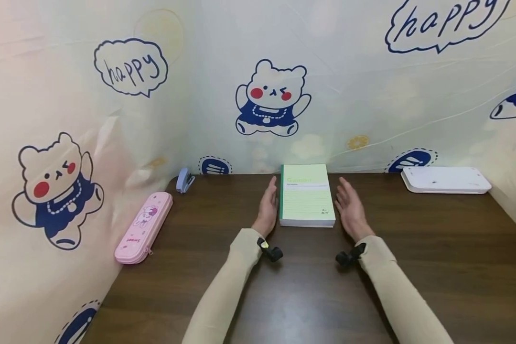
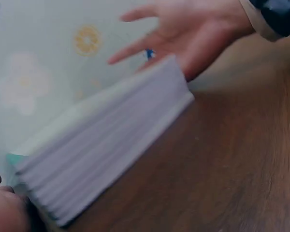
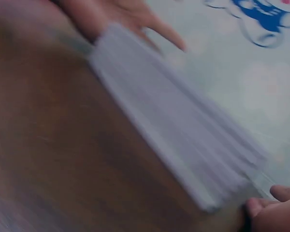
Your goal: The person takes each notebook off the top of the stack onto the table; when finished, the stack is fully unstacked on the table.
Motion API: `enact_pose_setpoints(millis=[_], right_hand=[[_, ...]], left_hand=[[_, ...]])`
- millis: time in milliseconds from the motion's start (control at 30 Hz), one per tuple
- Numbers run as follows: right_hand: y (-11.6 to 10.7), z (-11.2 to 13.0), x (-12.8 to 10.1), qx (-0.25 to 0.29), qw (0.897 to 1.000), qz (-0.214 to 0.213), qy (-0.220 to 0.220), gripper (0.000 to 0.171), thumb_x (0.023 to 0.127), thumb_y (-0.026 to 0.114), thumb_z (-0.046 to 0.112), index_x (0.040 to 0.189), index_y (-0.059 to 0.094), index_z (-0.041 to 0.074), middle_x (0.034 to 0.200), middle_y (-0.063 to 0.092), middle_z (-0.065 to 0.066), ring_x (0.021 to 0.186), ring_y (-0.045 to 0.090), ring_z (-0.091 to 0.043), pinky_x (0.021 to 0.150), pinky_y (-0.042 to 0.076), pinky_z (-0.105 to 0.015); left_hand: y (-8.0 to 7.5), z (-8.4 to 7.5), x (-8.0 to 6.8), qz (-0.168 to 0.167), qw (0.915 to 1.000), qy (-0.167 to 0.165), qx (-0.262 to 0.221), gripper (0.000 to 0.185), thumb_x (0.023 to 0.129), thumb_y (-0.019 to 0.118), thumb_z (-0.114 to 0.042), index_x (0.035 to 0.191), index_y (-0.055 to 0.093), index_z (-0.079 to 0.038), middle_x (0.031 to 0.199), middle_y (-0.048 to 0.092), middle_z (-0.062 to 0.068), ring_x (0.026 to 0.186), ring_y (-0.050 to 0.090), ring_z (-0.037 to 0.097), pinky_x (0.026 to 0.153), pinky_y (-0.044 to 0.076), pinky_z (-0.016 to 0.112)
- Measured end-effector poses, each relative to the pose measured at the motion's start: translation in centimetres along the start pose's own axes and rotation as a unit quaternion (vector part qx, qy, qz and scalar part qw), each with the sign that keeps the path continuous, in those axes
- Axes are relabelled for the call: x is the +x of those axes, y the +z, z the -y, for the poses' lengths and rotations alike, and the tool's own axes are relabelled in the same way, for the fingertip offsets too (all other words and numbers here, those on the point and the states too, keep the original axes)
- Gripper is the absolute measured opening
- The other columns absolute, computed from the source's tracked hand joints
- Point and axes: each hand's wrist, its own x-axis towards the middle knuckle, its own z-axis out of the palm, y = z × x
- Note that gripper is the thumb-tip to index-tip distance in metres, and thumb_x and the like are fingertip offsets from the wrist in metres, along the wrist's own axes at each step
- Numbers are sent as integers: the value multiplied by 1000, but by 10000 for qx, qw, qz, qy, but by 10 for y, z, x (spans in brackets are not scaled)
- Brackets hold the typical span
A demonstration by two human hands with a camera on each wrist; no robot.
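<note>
"Happy" bubbles marked the backdrop (image 1: 370,95); left hand (image 1: 267,205) at nine and right hand (image 1: 350,208) at three flanked the green notebook (image 1: 306,193), fingers straight, loosely spread; wrist views showed its page edges.

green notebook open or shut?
Shut. The green notebook lies flat on the table, cover up, pages stacked square; a hand flanks each side.

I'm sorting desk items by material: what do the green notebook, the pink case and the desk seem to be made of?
Green notebook: paper, matte printed cover, thick stack of white page edges.
Pink case: likely fabric or soft plastic, with a zip along its edge.
Desk: dark wood or wood-look laminate, grain streaks, slight sheen.
</note>
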Motion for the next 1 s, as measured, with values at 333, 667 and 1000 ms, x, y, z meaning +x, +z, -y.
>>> enact_pose_setpoints(millis=[333,667,1000], right_hand=[[21,-16,3,-3211,9467,215,-161,56,103,42,28,155,21,25,165,-5,1,152,-6,-26,119,4,-57],[22,-22,6,-3659,9303,106,-249,66,100,52,33,156,20,21,165,2,-6,151,3,-31,119,12,-58],[19,-21,1,-3353,9411,-386,-208,63,99,54,23,155,25,18,162,20,-7,150,12,-30,120,15,-52]], left_hand=[[12,12,6,-51,9727,224,2309,64,95,49,-19,153,25,-29,165,8,-5,151,7,17,118,22,48],[12,12,1,-104,9702,103,2420,65,94,49,-20,154,25,-29,165,8,-6,151,8,18,118,20,51],[11,12,1,-98,9757,-8,2189,56,101,41,-23,154,25,-30,164,9,-8,151,8,16,121,15,48]])
